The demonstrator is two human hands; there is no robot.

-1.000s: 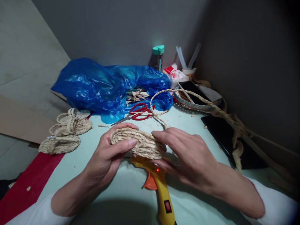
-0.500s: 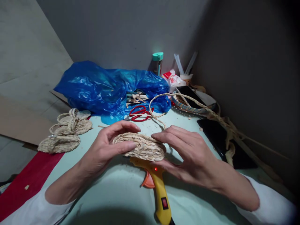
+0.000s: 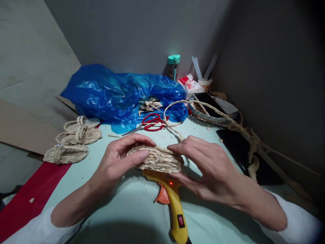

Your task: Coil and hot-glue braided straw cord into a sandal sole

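Between my two hands is an oval coil of braided straw [image 3: 159, 160], tilted above the table. My left hand [image 3: 124, 154] grips its left end, thumb lying across the coil's face and fingers behind it. At the right end, my right hand [image 3: 203, 166] holds the rim between thumb and fingers. A loose straw braid [image 3: 203, 105] runs from behind the coil, loops up and trails off to the right. Just beneath the coil lies a yellow hot glue gun [image 3: 175, 203] with an orange trigger and a lit red light; its nozzle is hidden.
Several woven straw sandals [image 3: 76, 139] sit at the left. Red-handled scissors [image 3: 152, 122] lie behind my hands, before a blue plastic bag [image 3: 109, 95] with straw inside. A patterned tray [image 3: 210, 117], a black flat object [image 3: 243, 152] and a green-lidded bottle [image 3: 174, 64] stand around the right and back.
The whole view has shifted slightly, so everything appears a little further right. Both hands keep hold of the coil, which is tipped a bit more; the scissors' blades show more now.
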